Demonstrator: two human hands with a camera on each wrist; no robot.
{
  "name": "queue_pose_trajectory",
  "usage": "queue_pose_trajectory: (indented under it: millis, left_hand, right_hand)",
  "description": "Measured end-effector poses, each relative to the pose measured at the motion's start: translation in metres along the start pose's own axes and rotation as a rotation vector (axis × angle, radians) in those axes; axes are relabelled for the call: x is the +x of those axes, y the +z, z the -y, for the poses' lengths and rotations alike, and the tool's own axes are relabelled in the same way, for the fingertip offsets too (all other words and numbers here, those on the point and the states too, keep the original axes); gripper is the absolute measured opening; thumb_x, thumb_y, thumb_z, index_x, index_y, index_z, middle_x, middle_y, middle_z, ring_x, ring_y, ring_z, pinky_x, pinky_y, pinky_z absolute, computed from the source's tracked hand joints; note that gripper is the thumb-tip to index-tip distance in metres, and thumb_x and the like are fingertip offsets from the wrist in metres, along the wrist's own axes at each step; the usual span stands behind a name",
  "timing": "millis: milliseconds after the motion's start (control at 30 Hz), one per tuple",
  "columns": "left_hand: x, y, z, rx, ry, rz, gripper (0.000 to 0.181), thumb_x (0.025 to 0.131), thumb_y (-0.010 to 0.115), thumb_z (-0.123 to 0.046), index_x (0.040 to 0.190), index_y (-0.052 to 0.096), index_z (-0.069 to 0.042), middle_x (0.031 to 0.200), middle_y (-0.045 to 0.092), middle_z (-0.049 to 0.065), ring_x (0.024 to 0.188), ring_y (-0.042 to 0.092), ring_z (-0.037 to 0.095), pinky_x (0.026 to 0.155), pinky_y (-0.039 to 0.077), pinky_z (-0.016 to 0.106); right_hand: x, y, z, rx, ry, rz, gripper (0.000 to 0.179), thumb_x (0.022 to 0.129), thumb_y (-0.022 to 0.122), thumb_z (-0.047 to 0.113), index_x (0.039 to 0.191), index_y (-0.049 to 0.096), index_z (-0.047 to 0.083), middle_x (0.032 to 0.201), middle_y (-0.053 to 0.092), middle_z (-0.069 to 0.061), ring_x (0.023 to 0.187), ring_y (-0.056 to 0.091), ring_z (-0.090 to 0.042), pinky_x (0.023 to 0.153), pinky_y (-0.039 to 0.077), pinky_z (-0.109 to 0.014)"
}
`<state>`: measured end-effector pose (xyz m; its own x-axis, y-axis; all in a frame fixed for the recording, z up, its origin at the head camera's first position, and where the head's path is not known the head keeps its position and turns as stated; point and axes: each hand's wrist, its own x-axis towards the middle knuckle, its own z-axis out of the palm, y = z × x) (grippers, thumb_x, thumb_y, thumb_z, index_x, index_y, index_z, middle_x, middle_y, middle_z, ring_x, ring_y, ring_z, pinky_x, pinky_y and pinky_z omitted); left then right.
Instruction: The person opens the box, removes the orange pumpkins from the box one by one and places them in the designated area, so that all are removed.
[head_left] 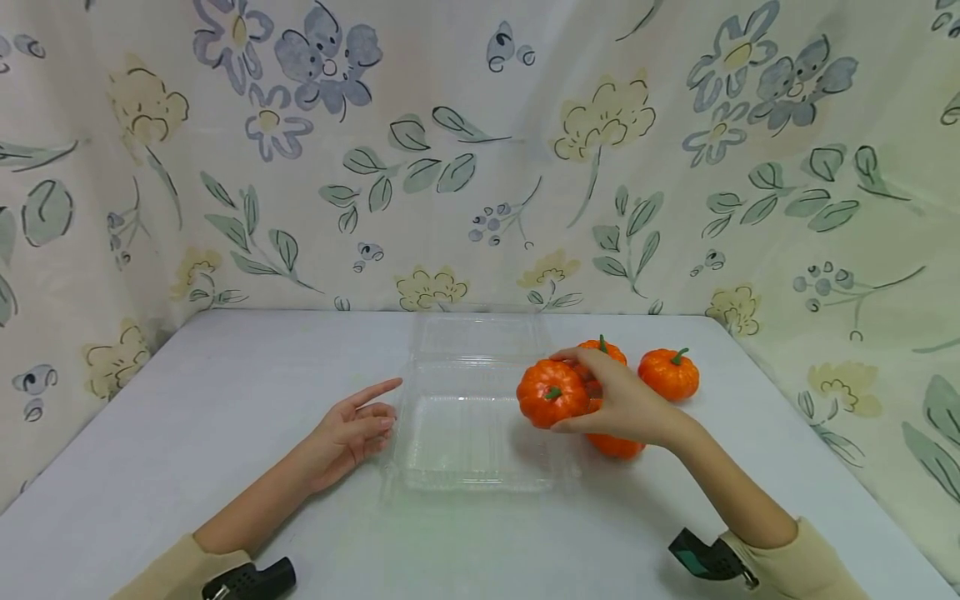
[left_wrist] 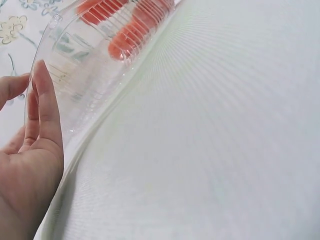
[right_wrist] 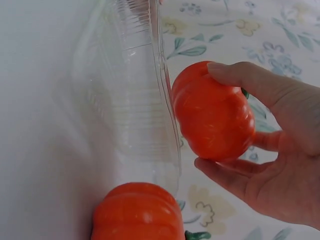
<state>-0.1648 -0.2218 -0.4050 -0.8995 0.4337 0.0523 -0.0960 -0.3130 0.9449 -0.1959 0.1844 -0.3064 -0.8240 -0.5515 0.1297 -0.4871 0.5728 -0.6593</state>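
A small orange pumpkin (head_left: 553, 393) with a green stem is in my right hand (head_left: 618, 400). Thumb and fingers grip its sides above the right part of a clear plastic clamshell box (head_left: 472, 442), which lies with its lid folded back. In the right wrist view the held pumpkin (right_wrist: 215, 112) is beside the box wall (right_wrist: 170, 100). My left hand (head_left: 348, 437) is at the left side of the box, its fingers loosely extended at the rim. The left wrist view shows those fingers (left_wrist: 47, 100) against the clear wall (left_wrist: 75, 95); whether they press cannot be seen.
More orange pumpkins sit right of the box: one behind my right hand (head_left: 611, 352), one farther right (head_left: 667, 375), and one partly hidden beneath the hand (head_left: 617, 447). A flowered curtain (head_left: 480, 167) hangs behind the white table (head_left: 262, 367).
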Motion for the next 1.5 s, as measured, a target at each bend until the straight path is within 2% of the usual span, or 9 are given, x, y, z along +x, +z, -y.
queue_pose_trajectory:
  millis: [167,367,500,767,867,1067,1300,1500]
  left_hand:
    - [-0.001,0.001,-0.004,0.033,-0.024,-0.008,0.065,0.106,0.057,0.001,0.165,0.030,-0.007,0.107,0.068,-0.006,0.089,0.065,0.006,0.081,0.060,0.021]
    - [-0.002,0.002,-0.009,0.082,-0.034,-0.029,0.070,0.104,0.060,0.000,0.165,0.027,-0.003,0.107,0.069,-0.007,0.089,0.066,0.006,0.080,0.060,0.022]
    - [-0.002,0.002,-0.010,0.103,-0.039,-0.039,0.071,0.104,0.060,0.000,0.166,0.025,-0.002,0.106,0.069,-0.008,0.088,0.066,0.005,0.080,0.061,0.021]
    - [-0.002,0.002,-0.011,0.119,-0.036,-0.034,0.072,0.103,0.061,-0.001,0.166,0.024,-0.002,0.106,0.068,-0.006,0.088,0.065,0.006,0.079,0.061,0.022]
    - [-0.002,0.003,-0.012,0.127,-0.036,-0.031,0.073,0.103,0.062,-0.001,0.166,0.024,-0.002,0.107,0.067,-0.005,0.088,0.065,0.007,0.079,0.061,0.023]
    - [-0.001,0.003,-0.012,0.135,-0.032,-0.028,0.075,0.103,0.061,0.000,0.166,0.021,-0.001,0.106,0.067,-0.005,0.087,0.065,0.007,0.079,0.061,0.023]
    - [0.001,0.002,-0.013,0.149,-0.046,-0.043,0.077,0.102,0.062,0.001,0.167,0.019,0.000,0.105,0.068,-0.006,0.087,0.066,0.007,0.079,0.062,0.024]
    - [0.001,0.003,-0.014,0.152,-0.060,-0.057,0.079,0.102,0.063,0.001,0.167,0.017,0.000,0.105,0.067,-0.005,0.086,0.066,0.008,0.078,0.062,0.024]
  right_hand:
    - [-0.011,-0.006,-0.004,-0.008,0.004,-0.016,0.077,0.083,0.091,0.027,0.146,0.051,0.006,0.141,0.060,-0.012,0.127,0.057,-0.036,0.104,0.054,-0.059]
    - [-0.021,-0.014,-0.007,-0.001,0.027,-0.031,0.078,0.083,0.092,0.024,0.147,0.051,0.007,0.139,0.060,-0.016,0.124,0.058,-0.039,0.097,0.059,-0.055]
    - [-0.027,-0.019,-0.007,0.018,0.058,-0.033,0.081,0.084,0.092,0.025,0.149,0.049,0.005,0.141,0.057,-0.019,0.125,0.058,-0.043,0.097,0.059,-0.055]
    - [-0.037,-0.029,-0.011,0.000,0.106,-0.064,0.081,0.084,0.092,0.029,0.149,0.049,0.006,0.136,0.059,-0.015,0.122,0.057,-0.037,0.100,0.058,-0.054]
    - [-0.041,-0.033,-0.014,0.006,0.095,-0.078,0.080,0.084,0.092,0.027,0.148,0.049,0.006,0.139,0.057,-0.015,0.122,0.059,-0.037,0.099,0.059,-0.052]
    - [-0.050,-0.042,-0.021,-0.024,0.080,-0.113,0.083,0.083,0.092,0.025,0.149,0.047,0.004,0.143,0.056,-0.019,0.121,0.063,-0.040,0.093,0.061,-0.039]
    - [-0.059,-0.051,-0.029,-0.050,0.105,-0.134,0.082,0.085,0.091,0.023,0.151,0.046,0.004,0.146,0.055,-0.020,0.120,0.064,-0.040,0.090,0.054,-0.015]
    - [-0.065,-0.057,-0.038,-0.061,0.122,-0.145,0.083,0.085,0.091,0.023,0.153,0.045,0.006,0.148,0.054,-0.019,0.122,0.062,-0.040,0.088,0.052,-0.012]
